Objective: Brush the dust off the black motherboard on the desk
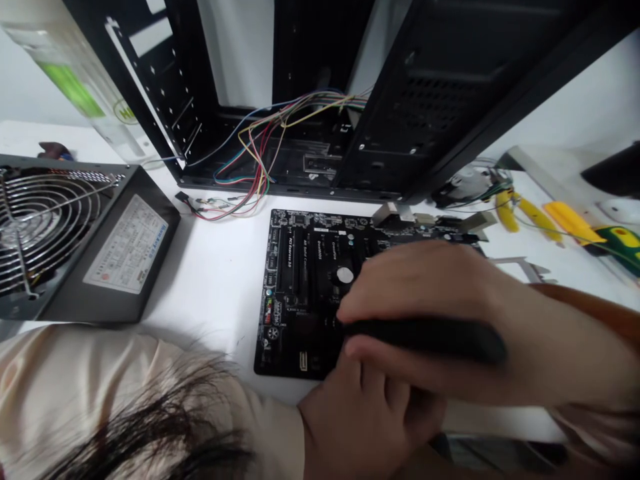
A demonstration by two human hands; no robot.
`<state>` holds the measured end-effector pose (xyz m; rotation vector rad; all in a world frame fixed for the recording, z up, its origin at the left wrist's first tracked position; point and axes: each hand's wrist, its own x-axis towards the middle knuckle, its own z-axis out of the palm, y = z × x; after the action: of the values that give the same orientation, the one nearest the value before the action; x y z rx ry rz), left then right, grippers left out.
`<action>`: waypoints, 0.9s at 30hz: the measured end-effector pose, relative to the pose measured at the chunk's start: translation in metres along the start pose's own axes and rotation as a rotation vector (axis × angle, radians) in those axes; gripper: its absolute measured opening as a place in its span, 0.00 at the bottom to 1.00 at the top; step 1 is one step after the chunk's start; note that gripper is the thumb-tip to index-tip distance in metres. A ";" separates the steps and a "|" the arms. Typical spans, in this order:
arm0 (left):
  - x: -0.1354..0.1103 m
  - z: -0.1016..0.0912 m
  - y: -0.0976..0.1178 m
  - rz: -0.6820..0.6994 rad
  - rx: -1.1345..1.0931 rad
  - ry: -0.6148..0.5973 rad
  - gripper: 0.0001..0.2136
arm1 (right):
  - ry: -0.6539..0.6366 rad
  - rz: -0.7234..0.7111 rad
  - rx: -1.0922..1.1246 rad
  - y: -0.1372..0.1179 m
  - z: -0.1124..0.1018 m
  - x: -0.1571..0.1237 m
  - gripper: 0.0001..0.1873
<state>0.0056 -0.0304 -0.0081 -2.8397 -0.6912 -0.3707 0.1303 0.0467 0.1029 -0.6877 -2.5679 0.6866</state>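
Note:
A black computer motherboard lies flat on the white table, with card slots and a round coin battery on it. Over its right part, my right hand grips a black-handled tool between thumb and fingers. The tool's working end is hidden behind my fingers. My left hand is just below, at the board's near edge, with its fingers curled. Its fingertips are covered by the right hand, so what they hold cannot be made out.
An open black computer case stands behind the board, with loose coloured wires hanging out. A power supply with a fan grille sits on the left. Yellow-handled tools lie at right. Hair strands cross the lower left.

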 end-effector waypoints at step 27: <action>-0.001 0.004 0.001 -0.204 0.047 0.336 0.11 | 0.055 -0.132 -0.003 0.019 0.002 0.000 0.06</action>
<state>0.0063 -0.0306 -0.0118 -2.5755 -0.9015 -0.8280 0.1362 0.0605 0.0913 -0.5244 -2.5377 0.6129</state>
